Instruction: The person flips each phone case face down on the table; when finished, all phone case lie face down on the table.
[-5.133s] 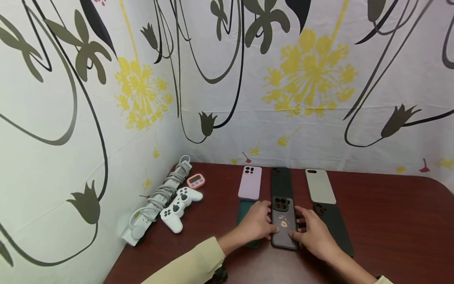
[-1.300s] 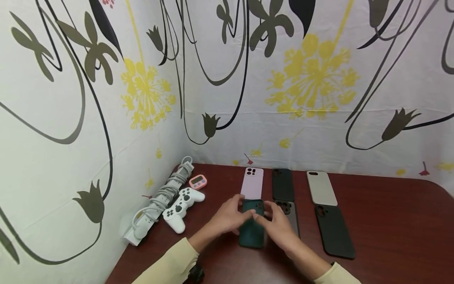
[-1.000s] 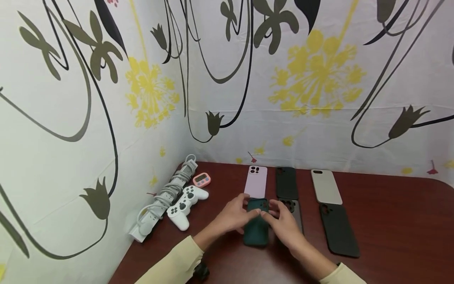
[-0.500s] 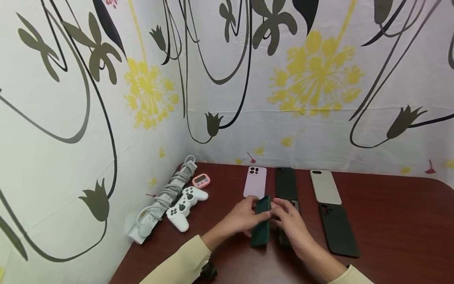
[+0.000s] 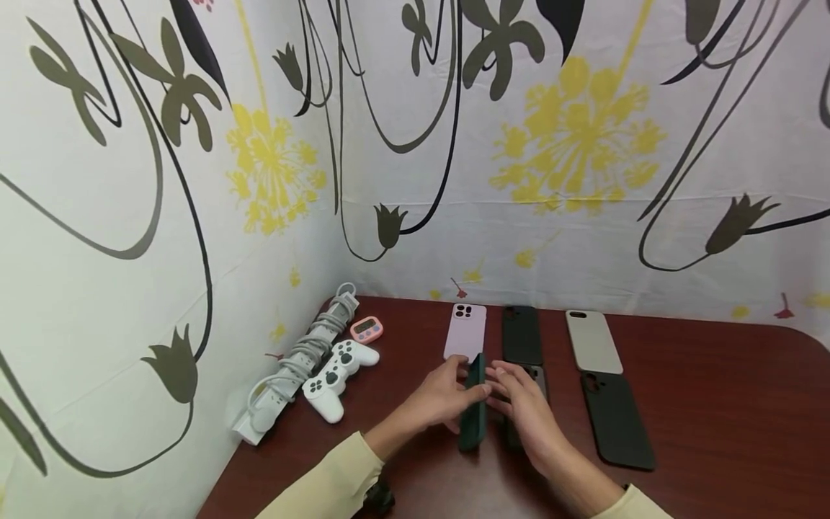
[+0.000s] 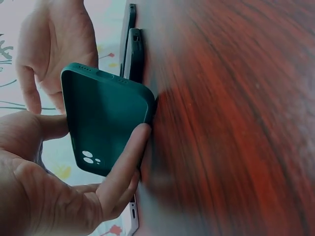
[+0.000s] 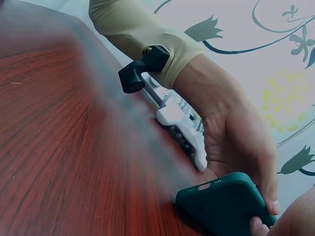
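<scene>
My left hand (image 5: 441, 395) pinches a dark green phone case (image 5: 475, 414) by its side, thumb on one face and fingers on the other. The case stands tilted on its long edge just at the table; in the left wrist view its hollow inside and camera holes show. Close on its other side, my right hand (image 5: 528, 411) has loosely spread fingers and holds nothing; whether a fingertip touches the case, I cannot tell. Partly hidden behind that hand lies a grey phone case (image 5: 537, 376).
Behind the hands lie a lilac phone case (image 5: 465, 335), a black one (image 5: 521, 336) and a cream one (image 5: 594, 344). A larger black case (image 5: 618, 422) sits to the right. At left are a white game controller (image 5: 338, 375), a power strip (image 5: 305, 353) and a pink timer (image 5: 367, 330).
Both hands were earlier at the grey case, then at the green case lying with its face up. The left hand has since tipped the green case onto its edge, and the right hand has let go.
</scene>
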{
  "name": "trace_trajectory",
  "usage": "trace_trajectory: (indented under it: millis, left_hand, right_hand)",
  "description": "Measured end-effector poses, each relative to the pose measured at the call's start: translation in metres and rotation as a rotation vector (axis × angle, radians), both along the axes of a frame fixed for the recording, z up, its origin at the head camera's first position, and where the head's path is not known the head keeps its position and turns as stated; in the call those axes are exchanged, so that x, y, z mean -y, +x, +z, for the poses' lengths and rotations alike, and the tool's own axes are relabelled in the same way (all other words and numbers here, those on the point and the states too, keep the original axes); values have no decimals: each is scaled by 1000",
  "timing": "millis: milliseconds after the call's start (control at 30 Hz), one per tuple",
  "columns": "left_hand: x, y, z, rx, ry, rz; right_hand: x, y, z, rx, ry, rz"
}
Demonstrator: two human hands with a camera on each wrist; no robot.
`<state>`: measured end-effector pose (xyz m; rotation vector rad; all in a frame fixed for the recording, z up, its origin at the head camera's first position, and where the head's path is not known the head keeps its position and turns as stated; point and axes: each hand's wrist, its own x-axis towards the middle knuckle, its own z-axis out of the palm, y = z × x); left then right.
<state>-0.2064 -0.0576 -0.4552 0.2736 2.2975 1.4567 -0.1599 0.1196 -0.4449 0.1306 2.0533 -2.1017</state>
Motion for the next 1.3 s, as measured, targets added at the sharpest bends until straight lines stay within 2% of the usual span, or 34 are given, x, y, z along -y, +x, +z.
trace_trajectory:
  millis: [233,467,700,867,1033,1167,1300]
  left_hand:
    - [8,-1,3,-65,20,26]
    - [10,-3,5,-57,106,59]
    - [20,0,10,-85,100,90]
    - [33,5,9,-70,128,123]
    - [44,8,9,-29,217,121]
    - [53,8,10,3,261,118]
    - [62,7,10,7,275,106]
  right_hand:
    - [7,-1,-2,-16,-16,1]
    - [12,-3,-4,-31,-19,16]
    - [18,-6,-7,24,-26,105]
    - [22,-6,-8,-2,65,163]
    - [24,-3,-10,-56,163,136]
    - [25,-2,-11,-63,132,117]
    - [26,-5,-11,-41,40,94]
